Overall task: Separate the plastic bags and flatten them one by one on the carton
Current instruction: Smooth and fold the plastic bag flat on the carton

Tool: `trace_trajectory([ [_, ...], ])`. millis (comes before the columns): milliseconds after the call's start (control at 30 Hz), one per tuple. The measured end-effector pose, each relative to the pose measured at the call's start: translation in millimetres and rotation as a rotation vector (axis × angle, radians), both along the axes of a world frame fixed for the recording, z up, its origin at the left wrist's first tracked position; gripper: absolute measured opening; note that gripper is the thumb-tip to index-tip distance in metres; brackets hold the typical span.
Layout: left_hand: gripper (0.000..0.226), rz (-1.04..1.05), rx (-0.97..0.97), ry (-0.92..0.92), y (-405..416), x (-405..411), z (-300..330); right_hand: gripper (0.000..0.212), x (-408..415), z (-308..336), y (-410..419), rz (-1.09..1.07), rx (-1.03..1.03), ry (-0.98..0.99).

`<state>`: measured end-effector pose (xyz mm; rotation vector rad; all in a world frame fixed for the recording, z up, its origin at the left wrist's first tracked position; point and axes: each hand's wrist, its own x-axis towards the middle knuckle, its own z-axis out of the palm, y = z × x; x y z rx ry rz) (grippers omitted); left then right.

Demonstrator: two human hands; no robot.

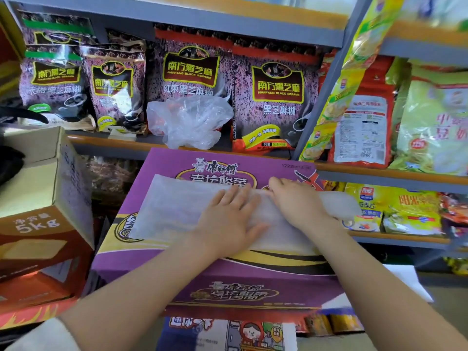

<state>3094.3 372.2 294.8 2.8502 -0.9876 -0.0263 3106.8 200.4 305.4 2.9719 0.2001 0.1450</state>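
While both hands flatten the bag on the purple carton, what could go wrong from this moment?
1. The flattened bag hangs past the right edge of the purple carton, so it may slide off when the right hand lifts.
2. The left hand presses flat on thin plastic; a sweep could wrinkle it again.
3. The crumpled bags on the shelf sit near its edge and might fall.

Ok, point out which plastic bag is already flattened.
The plastic bag on the purple carton, lying smooth under both hands; the other bag sits crumpled on the shelf behind.

Grocery shop, shelves (pixel 177 144) stocked with packaged sesame bags (pixel 276 97), cartons (pixel 45 198)
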Motion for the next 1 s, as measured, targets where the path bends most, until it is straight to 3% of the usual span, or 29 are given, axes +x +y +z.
trace_trajectory([
  [133,0.096,0.010,0.055,0.046,4,2,-6,0.032,-8,4,-24,-0.023,-0.046,-0.022],
  [300,0.124,-0.006,0.088,0.064,3,2,-5,0.032,-26,5,-68,-0.250,-0.061,0.012],
  [400,0.131,-0.003,0.089,0.062,1,3,-5,0.026,-35,10,-65,-0.419,-0.046,-0.139],
  [500,0.141,0.018,0.080,0.074,-1,2,-3,0.036,-36,20,-16,-0.201,0.170,-0.287],
  [567,0.145,0.034,0.054,0.081,-2,1,-3,0.048,-34,19,28,-0.043,0.412,-0.131],
  [667,0.140,0.025,0.016,0.097,2,2,-3,0.057,-32,-2,55,-0.109,0.522,0.163],
  [800,0.130,0.021,0.028,0.103,22,3,-4,0.056,-34,-20,39,-0.197,0.328,0.131],
  [1000,0.095,0.199,0.008,0.098,69,8,-7,0.056,-37,-19,29,-0.274,0.336,0.145],
])
